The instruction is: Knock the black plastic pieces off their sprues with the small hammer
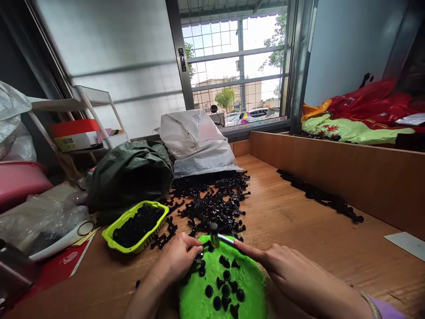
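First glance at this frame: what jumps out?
The bright green pad at bottom centre, dotted with small black parts, where the left hand pinches a part and the right hand holds a small hammer. Behind it, a black parts pile spills from a white sack; a lime tray sits left.

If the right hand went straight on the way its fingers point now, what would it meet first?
The right hand points up-left along the small hammer it holds. Beyond that, probably the pile of black plastic parts on the wooden table; depth is unclear.
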The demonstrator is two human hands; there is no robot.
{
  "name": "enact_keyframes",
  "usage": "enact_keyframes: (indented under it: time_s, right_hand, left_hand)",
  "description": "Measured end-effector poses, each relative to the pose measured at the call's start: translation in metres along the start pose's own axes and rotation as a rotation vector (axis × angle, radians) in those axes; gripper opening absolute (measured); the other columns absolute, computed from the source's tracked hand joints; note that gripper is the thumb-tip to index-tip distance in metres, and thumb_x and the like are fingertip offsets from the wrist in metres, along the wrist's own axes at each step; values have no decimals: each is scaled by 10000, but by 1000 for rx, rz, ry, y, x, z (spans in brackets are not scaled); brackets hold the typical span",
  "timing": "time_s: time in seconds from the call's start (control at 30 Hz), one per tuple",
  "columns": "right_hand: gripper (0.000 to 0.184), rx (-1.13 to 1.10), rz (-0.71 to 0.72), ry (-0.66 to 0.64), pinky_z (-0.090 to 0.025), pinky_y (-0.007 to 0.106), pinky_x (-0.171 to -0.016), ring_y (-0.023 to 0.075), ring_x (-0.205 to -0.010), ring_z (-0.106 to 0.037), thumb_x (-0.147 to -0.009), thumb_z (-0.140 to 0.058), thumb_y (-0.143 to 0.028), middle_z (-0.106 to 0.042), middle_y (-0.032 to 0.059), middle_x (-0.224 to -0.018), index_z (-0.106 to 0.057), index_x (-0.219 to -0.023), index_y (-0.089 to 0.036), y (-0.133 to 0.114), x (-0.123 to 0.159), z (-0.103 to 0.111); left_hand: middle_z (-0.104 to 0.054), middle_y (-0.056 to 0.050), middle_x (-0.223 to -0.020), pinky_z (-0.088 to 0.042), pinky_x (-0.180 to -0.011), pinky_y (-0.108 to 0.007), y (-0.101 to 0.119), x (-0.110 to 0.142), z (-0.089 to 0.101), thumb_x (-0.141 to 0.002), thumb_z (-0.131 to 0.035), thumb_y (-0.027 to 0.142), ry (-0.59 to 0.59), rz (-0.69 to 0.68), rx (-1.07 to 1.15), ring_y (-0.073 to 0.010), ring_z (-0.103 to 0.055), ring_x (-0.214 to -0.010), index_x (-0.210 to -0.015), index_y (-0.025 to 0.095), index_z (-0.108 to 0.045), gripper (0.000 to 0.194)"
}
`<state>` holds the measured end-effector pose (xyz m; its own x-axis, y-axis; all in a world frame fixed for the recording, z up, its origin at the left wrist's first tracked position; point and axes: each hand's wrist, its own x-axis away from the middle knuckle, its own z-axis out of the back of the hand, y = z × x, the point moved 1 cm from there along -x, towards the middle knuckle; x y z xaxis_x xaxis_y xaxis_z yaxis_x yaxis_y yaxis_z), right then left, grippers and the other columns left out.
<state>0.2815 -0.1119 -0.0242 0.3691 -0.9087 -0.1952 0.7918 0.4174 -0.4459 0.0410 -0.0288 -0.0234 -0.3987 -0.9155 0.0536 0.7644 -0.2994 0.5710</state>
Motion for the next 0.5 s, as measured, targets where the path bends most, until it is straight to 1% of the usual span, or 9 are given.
enact_keyframes:
  time_s: [0.03,0.07,0.13,0.2,0.3,0.37,0.43,0.47,0.5]
  right_hand:
    - [464,-1,-1,2,-418,285,-489,231,-524,-594,-904,-363,-222,-600,10,-612,-369,-1333,-397,1,0,1]
    - [459,-20,10,19,-433,294,-527,235,-583,-612,-913,-334,-232,-623,20,-674,-354,-1343,-391,0,0,4]
    - [466,-82,47,64,-460,324,-667,241,-790,-625,-932,-252,-254,-651,38,-891,-279,-1384,-363,-4,0,11]
    - [476,-134,89,85,-442,334,-791,227,-944,-587,-935,-217,-262,-621,17,-1054,-228,-1400,-366,-10,0,17]
    - [507,-132,112,69,-430,325,-831,212,-1016,-554,-922,-262,-245,-561,-17,-1183,-187,-1398,-403,-13,0,15]
    - [549,-66,65,32,-462,354,-704,248,-855,-611,-894,-301,-205,-630,22,-1027,-193,-1398,-394,-10,0,8]
    - [549,9,15,-14,-441,348,-558,267,-631,-608,-873,-330,-191,-634,34,-740,-260,-1382,-384,-6,0,2]
    - [537,30,10,-27,-431,342,-545,266,-605,-600,-875,-333,-197,-620,33,-703,-282,-1375,-386,-5,1,0]
    - [530,34,20,-20,-437,341,-578,267,-660,-606,-884,-320,-210,-630,40,-763,-266,-1382,-381,-5,1,0]
  left_hand:
    - [-693,-14,-686,-357,-620,-234,1,0,1,-733,-487,355,-6,8,-2,-180,-554,-690,-759,194,-740,301]
    - [-694,-16,-688,-356,-616,-234,1,0,1,-732,-488,355,-14,14,-1,-181,-555,-689,-765,192,-740,302]
    - [-697,-23,-695,-356,-611,-236,3,0,2,-734,-490,350,-35,20,1,-182,-559,-687,-803,187,-740,307]
    - [-704,-31,-728,-358,-620,-241,5,0,3,-736,-496,346,-26,30,2,-187,-565,-708,-864,190,-734,312]
    - [-708,-41,-790,-355,-639,-246,6,2,4,-739,-505,347,9,47,-23,-194,-571,-749,-893,209,-728,304]
    - [-702,-38,-764,-339,-616,-243,8,2,4,-752,-487,337,-12,29,-67,-183,-569,-717,-842,217,-734,288]
    - [-686,-31,-703,-313,-578,-237,10,3,4,-761,-467,318,-39,2,-112,-170,-559,-670,-773,217,-733,285]
    - [-680,-28,-684,-303,-567,-235,11,3,5,-761,-463,311,-43,-4,-124,-167,-555,-657,-753,218,-730,284]
    - [-678,-26,-680,-299,-566,-234,12,3,5,-760,-463,307,-38,-4,-129,-166,-554,-655,-746,221,-729,279]
